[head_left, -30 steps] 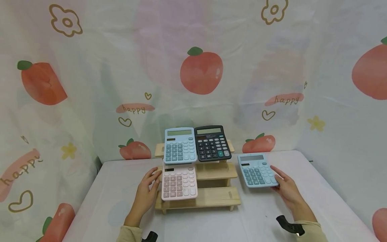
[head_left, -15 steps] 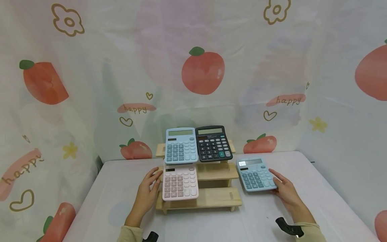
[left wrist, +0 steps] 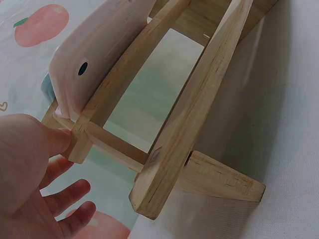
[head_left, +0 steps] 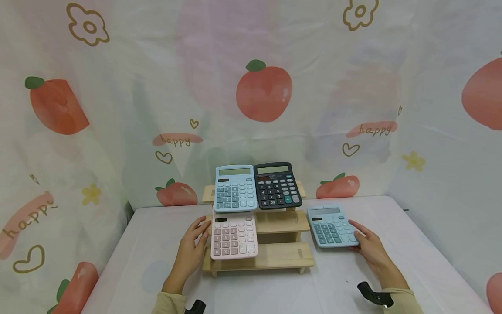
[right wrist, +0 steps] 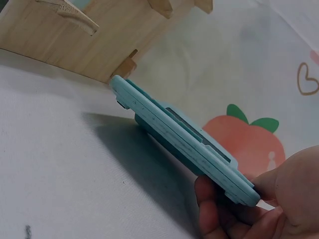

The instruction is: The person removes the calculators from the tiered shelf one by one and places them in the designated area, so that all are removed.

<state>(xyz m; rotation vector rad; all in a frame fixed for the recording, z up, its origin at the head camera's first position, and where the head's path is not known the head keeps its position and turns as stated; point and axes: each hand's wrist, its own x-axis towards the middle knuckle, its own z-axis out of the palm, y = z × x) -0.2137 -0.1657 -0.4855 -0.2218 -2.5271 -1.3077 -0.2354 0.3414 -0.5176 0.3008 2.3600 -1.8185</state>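
My right hand pinches the lower right corner of a light blue calculator, thumb on its face and fingers beneath. In the right wrist view this calculator is edge-on, tilted over the white cloth with its shadow below. My left hand pinches the left end of the middle tier of a wooden stepped stand between thumb and index finger; its other fingers are spread in the left wrist view. On the stand, a pink calculator leans at the left, below another blue calculator and a black calculator.
White cloth covers the table. A fruit-printed backdrop rises behind and at both sides. The stand's bottom tier and the right part of its middle tier are bare wood.
The blue calculator in my right hand has come down slightly and its tilt has changed. My left hand keeps its hold on the stand. The head view has shifted a little.
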